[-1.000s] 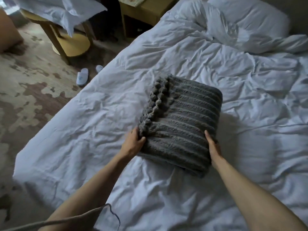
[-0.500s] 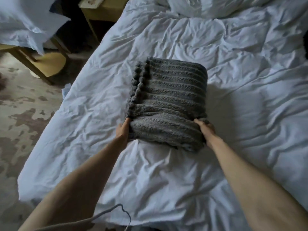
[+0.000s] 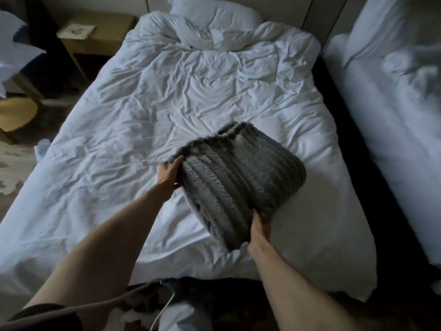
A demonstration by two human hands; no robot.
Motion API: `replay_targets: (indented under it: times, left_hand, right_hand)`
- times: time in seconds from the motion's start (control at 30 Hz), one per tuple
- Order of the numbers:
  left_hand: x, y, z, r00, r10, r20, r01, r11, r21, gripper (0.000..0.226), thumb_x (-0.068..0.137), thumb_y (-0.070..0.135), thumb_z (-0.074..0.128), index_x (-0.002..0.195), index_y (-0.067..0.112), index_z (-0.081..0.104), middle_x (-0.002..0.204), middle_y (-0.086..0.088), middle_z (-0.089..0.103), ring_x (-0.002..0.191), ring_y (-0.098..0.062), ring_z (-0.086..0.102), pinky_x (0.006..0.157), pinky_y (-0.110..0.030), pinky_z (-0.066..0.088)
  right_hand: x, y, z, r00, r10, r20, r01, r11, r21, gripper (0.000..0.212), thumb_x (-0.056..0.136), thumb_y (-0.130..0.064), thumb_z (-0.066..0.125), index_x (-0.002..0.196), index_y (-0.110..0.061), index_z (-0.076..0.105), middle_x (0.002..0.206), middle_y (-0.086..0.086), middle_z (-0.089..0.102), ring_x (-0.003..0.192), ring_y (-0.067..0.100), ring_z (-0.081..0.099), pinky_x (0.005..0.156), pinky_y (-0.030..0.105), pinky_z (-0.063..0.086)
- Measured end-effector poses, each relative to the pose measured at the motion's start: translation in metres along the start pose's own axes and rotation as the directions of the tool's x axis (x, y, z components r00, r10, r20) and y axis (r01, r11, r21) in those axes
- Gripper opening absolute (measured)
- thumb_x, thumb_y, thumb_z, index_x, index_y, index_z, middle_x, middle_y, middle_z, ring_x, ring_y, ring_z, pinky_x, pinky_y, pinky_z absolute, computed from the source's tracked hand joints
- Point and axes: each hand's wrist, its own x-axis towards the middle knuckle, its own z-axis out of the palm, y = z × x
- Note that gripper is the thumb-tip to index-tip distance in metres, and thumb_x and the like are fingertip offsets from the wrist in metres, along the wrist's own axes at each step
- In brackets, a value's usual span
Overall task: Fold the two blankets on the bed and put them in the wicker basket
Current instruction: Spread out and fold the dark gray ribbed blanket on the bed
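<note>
A folded grey ribbed blanket (image 3: 238, 177) with a bobble edge is held just above the white bed (image 3: 191, 99), tilted toward the right. My left hand (image 3: 170, 172) grips its left side near the bobble edge. My right hand (image 3: 259, 229) grips the near corner from below. Both hands are closed on the fabric. No second blanket and no wicker basket are in view.
A second white bed (image 3: 393, 115) stands to the right across a dark gap. A wooden bedside table (image 3: 95, 32) sits at the far left, beside a wooden chair (image 3: 16, 111) with white cloth over it. A patterned carpet (image 3: 14, 168) lies on the left.
The blanket has come up off the bed and swung to the right in both hands. The view has turned right, which brings the second bed into sight.
</note>
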Motion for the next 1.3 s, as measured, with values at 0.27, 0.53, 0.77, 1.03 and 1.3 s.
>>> replay_targets:
  times: [0.27, 0.53, 0.77, 1.03, 1.3]
  left_hand:
    - [-0.164, -0.110, -0.031, 0.999, -0.019, 0.029, 0.010, 0.951, 0.309, 0.064, 0.079, 0.030, 0.078, 0.126, 0.008, 0.040, 0.110, -0.004, 0.055, 0.096, -0.019, 0.060, 0.080, -0.024, 0.053]
    - [-0.183, -0.143, -0.064, 0.985, -0.170, 0.038, 0.135, 0.883, 0.449, 0.025, 0.093, 0.034, 0.059, 0.089, 0.010, 0.054, 0.085, -0.013, 0.057, 0.076, -0.022, 0.058, 0.061, -0.028, 0.043]
    - [-0.160, -0.084, -0.049, 0.896, 0.423, 0.136, -0.329, 0.426, 0.842, 0.071, 0.091, 0.046, 0.052, 0.150, 0.022, 0.020, 0.153, -0.015, 0.025, 0.139, -0.034, 0.029, 0.110, -0.048, 0.035]
    - [-0.050, -0.069, 0.001, 0.963, 0.255, 0.085, -0.206, 0.497, 0.843, 0.083, 0.081, 0.070, 0.051, 0.148, 0.048, 0.008, 0.161, -0.008, -0.009, 0.146, -0.041, 0.001, 0.115, -0.052, 0.022]
    - [0.040, -0.048, -0.007, 0.923, 0.361, 0.135, -0.248, 0.291, 0.924, 0.080, 0.078, 0.070, 0.056, 0.139, 0.022, 0.036, 0.140, -0.012, 0.039, 0.133, -0.038, 0.033, 0.112, -0.049, 0.027]
  right_hand:
    - [-0.118, 0.095, -0.028, 0.858, 0.319, 0.403, -0.281, 0.947, -0.154, 0.026, 0.086, -0.027, 0.063, 0.110, -0.017, 0.060, 0.117, 0.008, 0.064, 0.108, 0.025, 0.061, 0.075, 0.031, 0.046]
    - [-0.090, 0.050, -0.084, 0.930, -0.089, 0.356, 0.260, 0.845, -0.468, 0.036, 0.086, -0.023, 0.064, 0.121, -0.014, 0.061, 0.103, -0.001, 0.065, 0.092, 0.009, 0.055, 0.076, 0.021, 0.039]
    - [-0.057, -0.036, -0.073, 0.658, -0.466, 0.592, 0.724, 0.174, -0.668, 0.037, 0.086, -0.027, 0.060, 0.121, -0.014, 0.061, 0.122, 0.006, 0.061, 0.116, 0.025, 0.056, 0.094, 0.031, 0.044]
    - [0.040, -0.097, -0.004, 0.751, -0.361, 0.552, 0.605, 0.042, -0.795, 0.071, 0.093, -0.056, 0.044, 0.153, -0.028, 0.018, 0.160, 0.005, 0.008, 0.145, 0.028, 0.015, 0.117, 0.052, 0.019]
    - [0.128, -0.155, 0.066, 0.492, -0.106, 0.864, 0.761, -0.430, -0.486, 0.106, 0.070, -0.032, 0.065, 0.154, -0.030, -0.001, 0.162, 0.003, -0.005, 0.149, 0.024, -0.001, 0.120, 0.046, 0.006]
